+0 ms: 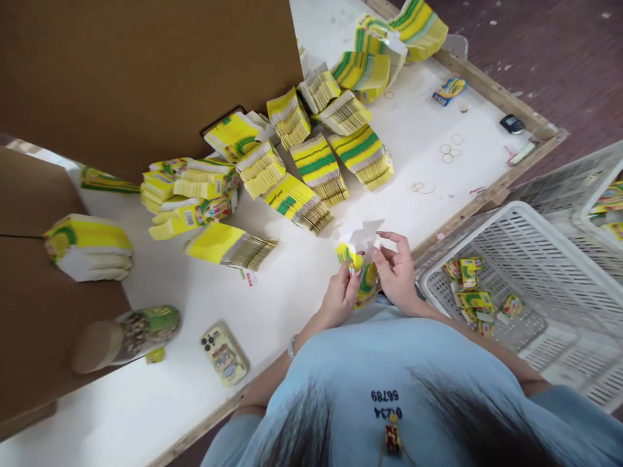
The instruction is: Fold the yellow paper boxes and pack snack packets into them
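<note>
Close to my body, at the table's front edge, my left hand (pixel 340 295) pinches a yellow and green carton (pixel 368 285) from the left side. My right hand (pixel 396 272) has its fingers bent at the carton's raised white flap (pixel 366 237), on the right. Part of the carton is hidden behind my fingers. Beyond my hands, fanned stacks of flat yellow cartons (pixel 311 165) lie on the white table (pixel 292 279). Another fanned stack (pixel 231 246) lies to their left.
A white plastic basket (pixel 525 227) with several small filled boxes (pixel 474 299) stands at the right. A phone (pixel 224 353) and a jar (pixel 126 337) are at the left. Cardboard boxes (pixel 146 71) rise behind. A blue box (pixel 450 89) and rubber bands (pixel 448 152) lie at the far right.
</note>
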`<state>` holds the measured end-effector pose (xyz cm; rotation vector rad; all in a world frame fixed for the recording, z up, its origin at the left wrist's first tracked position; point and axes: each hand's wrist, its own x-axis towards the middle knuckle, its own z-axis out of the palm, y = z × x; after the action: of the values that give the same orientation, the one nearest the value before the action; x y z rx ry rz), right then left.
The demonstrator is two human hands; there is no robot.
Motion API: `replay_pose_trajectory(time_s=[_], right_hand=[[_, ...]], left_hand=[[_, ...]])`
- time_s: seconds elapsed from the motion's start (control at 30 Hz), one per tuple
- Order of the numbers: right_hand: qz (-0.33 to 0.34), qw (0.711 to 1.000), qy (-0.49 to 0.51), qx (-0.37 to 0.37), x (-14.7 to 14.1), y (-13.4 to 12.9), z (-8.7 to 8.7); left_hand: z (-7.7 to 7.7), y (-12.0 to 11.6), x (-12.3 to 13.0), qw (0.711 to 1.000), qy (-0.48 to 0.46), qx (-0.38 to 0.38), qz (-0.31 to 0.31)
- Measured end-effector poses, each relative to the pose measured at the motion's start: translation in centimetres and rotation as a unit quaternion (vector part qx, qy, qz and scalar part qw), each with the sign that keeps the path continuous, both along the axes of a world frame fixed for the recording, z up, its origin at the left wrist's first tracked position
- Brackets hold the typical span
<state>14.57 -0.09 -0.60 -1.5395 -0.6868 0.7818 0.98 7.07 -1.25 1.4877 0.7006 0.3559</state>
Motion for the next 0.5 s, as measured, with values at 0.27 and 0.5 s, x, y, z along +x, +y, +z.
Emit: replay_pose_trajectory(time_s=[0.27,0.5], right_hand=[[-0.061,0.997,-0.033,0.022,0.0,-2.0,-1.1],[0.073,0.996,0.04,0.015,0.9,-2.5,-0.6]], left_hand=[[-0.8,-1.8,-0.5,0.991,-0.084,-0.086,0.061],[-0.6,-0.4,-1.5,0.994,-0.061,-0.091,0.003]])
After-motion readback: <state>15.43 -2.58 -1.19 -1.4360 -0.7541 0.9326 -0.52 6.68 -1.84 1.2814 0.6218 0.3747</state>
